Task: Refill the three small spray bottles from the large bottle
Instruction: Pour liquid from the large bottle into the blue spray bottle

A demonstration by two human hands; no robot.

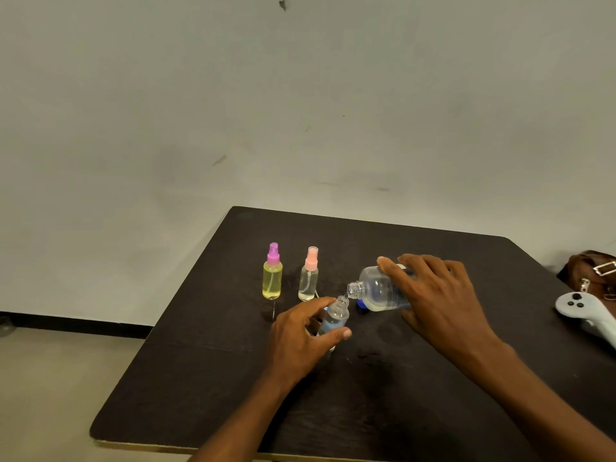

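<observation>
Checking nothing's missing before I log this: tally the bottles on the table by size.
Small spray bottles: 3 (yellow bottle, pink-capped bottle, uncapped bottle)
Large bottle: 1
Total: 4

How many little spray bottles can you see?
3. The purple-topped bottle with yellow liquid stands farthest left, the pink-topped bottle stands to its right, and the left hand holds the uncapped bottle nearer the camera. None seem hidden.
</observation>
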